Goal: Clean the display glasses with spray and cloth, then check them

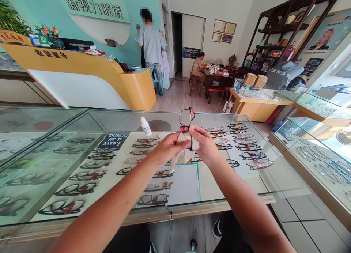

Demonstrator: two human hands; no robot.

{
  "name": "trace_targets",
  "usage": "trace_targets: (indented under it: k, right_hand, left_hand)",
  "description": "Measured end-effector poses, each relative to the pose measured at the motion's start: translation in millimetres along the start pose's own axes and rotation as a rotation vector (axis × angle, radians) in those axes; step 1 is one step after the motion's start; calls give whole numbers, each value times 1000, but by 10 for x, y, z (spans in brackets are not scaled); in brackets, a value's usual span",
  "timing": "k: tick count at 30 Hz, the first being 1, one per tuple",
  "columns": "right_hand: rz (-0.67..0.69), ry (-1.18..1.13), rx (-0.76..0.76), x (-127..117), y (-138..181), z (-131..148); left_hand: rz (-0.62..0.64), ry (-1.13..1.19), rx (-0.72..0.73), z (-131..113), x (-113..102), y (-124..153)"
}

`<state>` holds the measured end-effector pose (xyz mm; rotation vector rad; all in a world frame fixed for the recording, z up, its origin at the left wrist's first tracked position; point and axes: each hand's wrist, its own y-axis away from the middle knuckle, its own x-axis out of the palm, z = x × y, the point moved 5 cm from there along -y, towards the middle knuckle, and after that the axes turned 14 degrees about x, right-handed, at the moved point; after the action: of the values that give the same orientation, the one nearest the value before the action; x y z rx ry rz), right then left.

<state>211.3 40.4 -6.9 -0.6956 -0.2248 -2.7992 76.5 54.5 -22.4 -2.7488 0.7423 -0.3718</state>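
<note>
A pair of dark-framed eyeglasses (186, 117) is held up above the glass showcase, one lens standing upright over my fingers. My left hand (170, 147) is closed around a pale cleaning cloth (184, 150), which wraps the lower lens and hangs down in folds. Opposite it, my right hand (204, 141) pinches the frame near the bridge. The cloth and fingers hide most of the lower lens. A small white bottle (146, 126) stands upright on the glass top, left of my hands.
Rows of eyeglasses (76, 189) lie inside the showcase (233, 196) beneath my arms. Beyond it are a yellow counter (109, 74), a standing person (152, 44) and a person seated (197, 68) at a dark table (219, 81). More showcases (323, 154) line the right.
</note>
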Motion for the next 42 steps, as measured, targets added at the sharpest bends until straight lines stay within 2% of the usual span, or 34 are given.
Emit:
trace_targets:
  k: [9,22,32,42]
  right_hand:
    - [-36,-83,-81,-86,-27,30]
    - [-19,-126,-112,-43,23,71]
    - [14,-98,-147,54,32,1]
    - [25,-3,-202,122,63,-17]
  left_hand:
    - [-38,74,2,163,-36,7]
    - [-41,6,24,102,55,12]
    - [-184,-73,149,72,39,25]
    - [-353,-82,220,190,-126,61]
